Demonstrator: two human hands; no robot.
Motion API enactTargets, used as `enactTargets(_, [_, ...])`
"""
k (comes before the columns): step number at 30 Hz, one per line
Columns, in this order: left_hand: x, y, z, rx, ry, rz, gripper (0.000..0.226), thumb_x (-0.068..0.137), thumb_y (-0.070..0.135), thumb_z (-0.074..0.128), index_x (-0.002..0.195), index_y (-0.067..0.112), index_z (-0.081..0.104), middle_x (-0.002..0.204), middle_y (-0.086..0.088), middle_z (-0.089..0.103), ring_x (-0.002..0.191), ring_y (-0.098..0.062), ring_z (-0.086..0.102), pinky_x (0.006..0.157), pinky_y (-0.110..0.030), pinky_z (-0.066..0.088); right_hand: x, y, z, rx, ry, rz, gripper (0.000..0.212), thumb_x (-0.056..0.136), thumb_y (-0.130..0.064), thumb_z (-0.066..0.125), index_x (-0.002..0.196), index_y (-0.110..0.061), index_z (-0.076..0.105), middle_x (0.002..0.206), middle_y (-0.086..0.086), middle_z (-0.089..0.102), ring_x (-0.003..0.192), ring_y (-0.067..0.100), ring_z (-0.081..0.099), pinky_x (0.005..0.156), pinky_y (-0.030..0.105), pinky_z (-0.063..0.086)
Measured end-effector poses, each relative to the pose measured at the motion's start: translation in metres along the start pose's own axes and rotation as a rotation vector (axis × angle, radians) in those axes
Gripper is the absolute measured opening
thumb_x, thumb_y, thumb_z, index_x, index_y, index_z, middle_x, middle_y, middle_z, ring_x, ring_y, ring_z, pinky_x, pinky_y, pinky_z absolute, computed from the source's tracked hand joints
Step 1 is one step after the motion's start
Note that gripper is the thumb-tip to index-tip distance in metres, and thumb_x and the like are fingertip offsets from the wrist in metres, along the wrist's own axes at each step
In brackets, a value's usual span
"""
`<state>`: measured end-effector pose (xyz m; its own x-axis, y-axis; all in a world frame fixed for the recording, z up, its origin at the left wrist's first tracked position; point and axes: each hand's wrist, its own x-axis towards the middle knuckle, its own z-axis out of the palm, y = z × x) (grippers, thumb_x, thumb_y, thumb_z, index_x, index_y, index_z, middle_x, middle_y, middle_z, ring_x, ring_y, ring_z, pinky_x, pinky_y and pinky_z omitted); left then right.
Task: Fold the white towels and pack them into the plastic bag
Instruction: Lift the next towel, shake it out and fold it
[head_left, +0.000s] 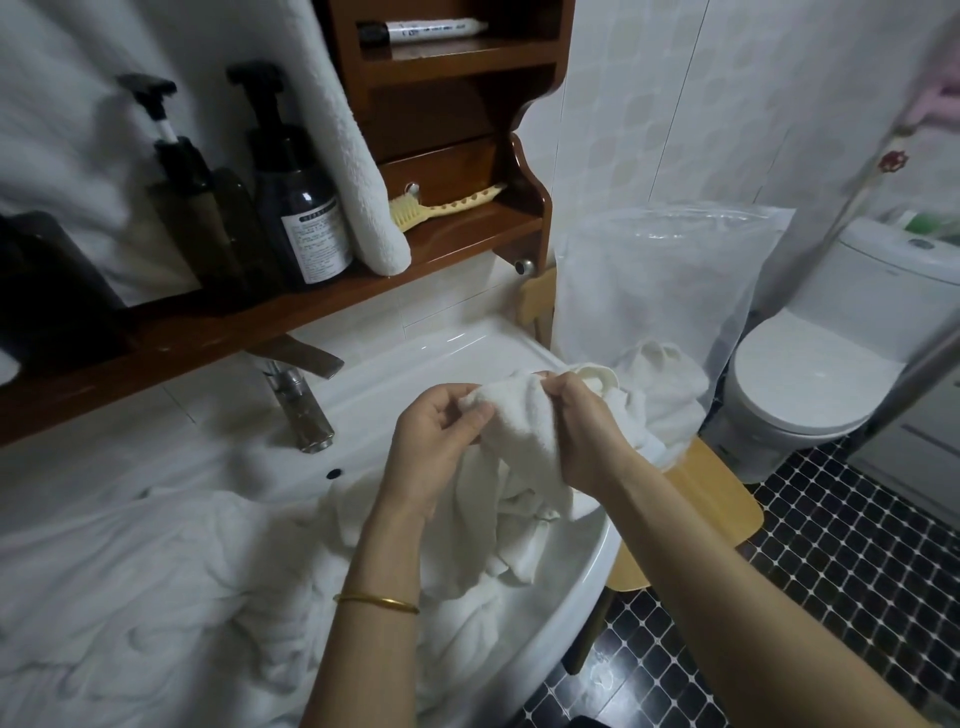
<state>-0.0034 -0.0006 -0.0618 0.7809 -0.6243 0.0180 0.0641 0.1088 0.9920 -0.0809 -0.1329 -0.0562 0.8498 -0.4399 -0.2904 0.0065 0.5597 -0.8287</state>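
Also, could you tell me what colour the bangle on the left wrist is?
Gold, a thin bangle; the head view shows it best.

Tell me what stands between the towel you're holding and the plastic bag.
Nothing visible does. The left hand and right hand pinch the towel over the sink; the plastic bag stands just beyond on the stool. Whether its mouth is open, I cannot tell.

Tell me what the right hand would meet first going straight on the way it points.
The right hand points forward and leftward, so first the white terry towel it pinches; the left hand seems next, though depth is unclear.
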Motion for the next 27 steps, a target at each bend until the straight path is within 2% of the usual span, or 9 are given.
enactTargets(5, [0.003, 0.000, -0.001, 0.044, 0.096, 0.076, 0.019, 0.093, 0.003, 0.055, 0.090, 0.020, 0.064, 0.088, 0.003, 0.069, 0.086, -0.012, 0.063, 0.081, -0.029, 0.051, -0.002, -0.007, 0.000, -0.373, 0.068, -0.247, 0.009, 0.070, -0.016, 0.050, 0.061, -0.019, 0.051, 0.061, -0.005, 0.050, 0.063, 0.012, 0.046, 0.055, 0.021, 0.037])
enactTargets(7, [0.006, 0.009, 0.001, 0.091, 0.098, 0.132, 0.021, 0.095, 0.005, 0.050, 0.092, 0.023, 0.061, 0.092, 0.002, 0.067, 0.090, -0.015, 0.063, 0.086, -0.035, 0.051, -0.004, -0.013, 0.001, -0.630, 0.063, -0.356, 0.001, 0.065, -0.016, 0.053, 0.065, -0.016, 0.053, 0.058, -0.011, 0.048, 0.058, 0.007, 0.044, 0.050, 0.015, 0.034])
enactTargets(9, [0.011, 0.023, 0.006, 0.155, 0.067, 0.192, 0.024, 0.097, 0.008, 0.045, 0.093, 0.027, 0.058, 0.097, 0.002, 0.064, 0.097, -0.019, 0.062, 0.090, -0.039, 0.051, -0.004, -0.023, 0.005, -0.811, 0.060, -0.476, 0.011, 0.062, -0.017, 0.055, 0.073, -0.014, 0.057, 0.063, -0.013, 0.049, 0.057, 0.000, 0.044, 0.052, 0.012, 0.034])
enactTargets(11, [0.017, 0.041, 0.011, 0.226, 0.014, 0.232, 0.025, 0.098, 0.011, 0.043, 0.094, 0.031, 0.057, 0.100, 0.005, 0.063, 0.101, -0.014, 0.061, 0.088, -0.034, 0.052, -0.005, -0.037, 0.013, -0.913, 0.047, -0.587, 0.020, 0.062, -0.018, 0.055, 0.081, -0.017, 0.060, 0.076, -0.016, 0.052, 0.061, -0.002, 0.048, 0.055, 0.007, 0.036])
enactTargets(14, [0.025, 0.070, 0.017, 0.282, -0.067, 0.265, 0.026, 0.098, 0.014, 0.041, 0.093, 0.035, 0.055, 0.098, 0.011, 0.062, 0.092, 0.001, 0.062, 0.071, -0.017, 0.051, -0.003, -0.061, 0.022, -0.965, -0.011, -0.688, 0.022, 0.065, -0.013, 0.054, 0.085, -0.016, 0.062, 0.118, -0.008, 0.056, 0.079, -0.001, 0.051, 0.064, 0.003, 0.037])
enactTargets(17, [0.034, 0.102, 0.024, 0.334, -0.117, 0.322, 0.028, 0.098, 0.013, 0.039, 0.089, 0.034, 0.055, 0.096, 0.006, 0.061, 0.090, -0.009, 0.062, 0.065, -0.019, 0.050, -0.002, -0.082, 0.025, -0.918, -0.069, -0.707, 0.013, 0.072, -0.010, 0.058, 0.082, -0.014, 0.066, 0.139, -0.008, 0.048, 0.087, 0.010, 0.056, 0.077, 0.017, 0.045])
enactTargets(20, [0.045, 0.137, 0.035, 0.488, -0.101, 0.479, 0.023, 0.097, 0.009, 0.039, 0.089, 0.024, 0.054, 0.087, 0.007, 0.058, 0.082, -0.006, 0.057, 0.066, -0.015, 0.047, -0.001, -0.102, 0.032, -0.835, -0.133, -0.703, 0.027, 0.077, -0.010, 0.057, 0.098, -0.020, 0.071, 0.109, -0.014, 0.067, 0.087, 0.008, 0.063, 0.072, 0.021, 0.052])
enactTargets(23, [0.056, 0.175, 0.049, 0.645, -0.093, 0.675, 0.021, 0.093, 0.001, 0.039, 0.088, 0.013, 0.056, 0.082, 0.009, 0.053, 0.075, 0.007, 0.050, 0.064, -0.004, 0.038, 0.003, -0.122, 0.038, -0.867, -0.117, -0.700, 0.028, 0.082, -0.013, 0.056, 0.067, -0.035, 0.064, 0.064, -0.020, 0.059, 0.064, -0.001, 0.054, 0.062, 0.015, 0.042])
enactTargets(27, [0.064, 0.221, 0.061, 0.784, -0.139, 0.830, 0.020, 0.088, 0.013, 0.038, 0.085, 0.013, 0.057, 0.084, 0.005, 0.052, 0.076, -0.003, 0.050, 0.061, -0.010, 0.039, 0.007, -0.149, 0.035, -0.740, -0.179, -0.600, 0.019, 0.089, -0.014, 0.058, 0.072, -0.021, 0.063, 0.071, -0.006, 0.057, 0.069, 0.009, 0.053, 0.061, 0.024, 0.040])
